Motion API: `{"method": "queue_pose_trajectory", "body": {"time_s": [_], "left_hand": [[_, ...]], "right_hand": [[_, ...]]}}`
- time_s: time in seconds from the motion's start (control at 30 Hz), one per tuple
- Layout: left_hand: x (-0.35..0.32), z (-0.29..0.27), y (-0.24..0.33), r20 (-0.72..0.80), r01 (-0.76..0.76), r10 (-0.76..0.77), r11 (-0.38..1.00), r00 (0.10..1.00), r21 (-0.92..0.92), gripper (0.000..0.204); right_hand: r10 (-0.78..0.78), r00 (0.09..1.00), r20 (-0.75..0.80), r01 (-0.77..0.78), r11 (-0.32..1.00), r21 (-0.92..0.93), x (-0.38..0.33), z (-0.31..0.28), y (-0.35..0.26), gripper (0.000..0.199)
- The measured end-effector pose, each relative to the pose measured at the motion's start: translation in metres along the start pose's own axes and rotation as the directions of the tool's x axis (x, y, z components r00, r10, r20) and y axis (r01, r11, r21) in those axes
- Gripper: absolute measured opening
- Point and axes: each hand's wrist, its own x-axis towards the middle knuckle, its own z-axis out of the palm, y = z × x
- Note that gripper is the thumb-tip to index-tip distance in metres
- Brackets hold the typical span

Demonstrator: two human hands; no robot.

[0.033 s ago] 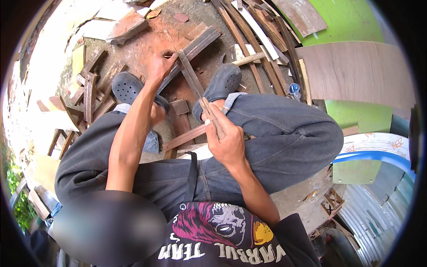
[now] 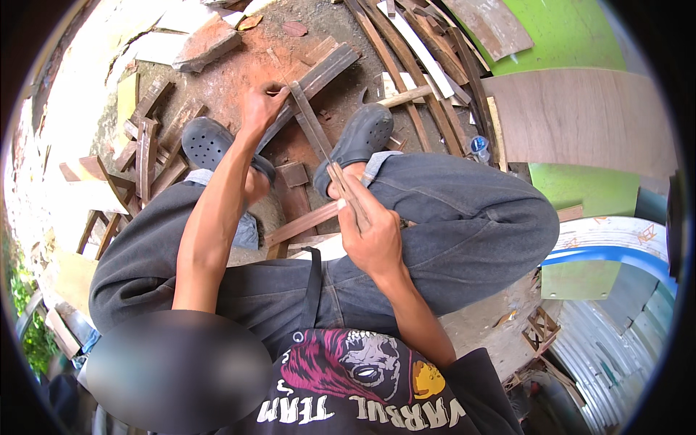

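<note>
My right hand is closed round the wooden handle of a long, narrow handsaw. Its blade slants up and left across a dark wooden beam, tapering at the far end; I cannot make out its teeth. On the beam, just left of the blade, my left hand grips the edge with curled fingers, some of them hidden. The beam lies at a slant on the ground, partly between my two dark clogs, its near end beside the left one.
Wood offcuts are heaped to the left. Long timber strips lie at the far right, with a plywood sheet and green boards beyond. A brick-like block sits at the far left. Wood pieces lie between my feet.
My right hand and the saw have slid slightly back toward me and to the right. The left hand and the beam look the same.
</note>
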Motion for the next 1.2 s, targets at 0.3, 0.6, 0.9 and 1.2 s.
{"method": "queue_pose_trajectory", "body": {"time_s": [0.3, 0.6, 0.9, 1.2], "left_hand": [[0.002, 0.001, -0.002, -0.042, -0.059, 0.058, 0.998, 0.997, -0.022, 0.033], [-0.003, 0.006, -0.005, -0.042, -0.087, 0.085, 0.995, 0.995, -0.047, 0.03], [0.014, 0.002, -0.005, 0.021, -0.192, 0.191, 0.98, 0.981, 0.052, 0.031], [0.008, -0.001, -0.006, 0.033, -0.162, 0.162, 0.987, 0.986, 0.003, 0.03]], "right_hand": [[0.023, 0.999, -0.031, -0.021, 0.997, 0.071, 0.031, 0.029, 0.019, 0.043], [0.011, 1.0, -0.021, -0.011, 1.0, -0.006, 0.001, 0.013, 0.006, 0.044], [-0.046, 0.998, -0.038, 0.045, 0.999, -0.027, 0.008, 0.016, 0.023, 0.044], [-0.013, 0.999, 0.052, 0.019, 0.995, -0.101, -0.024, 0.005, 0.009, 0.048]]}}
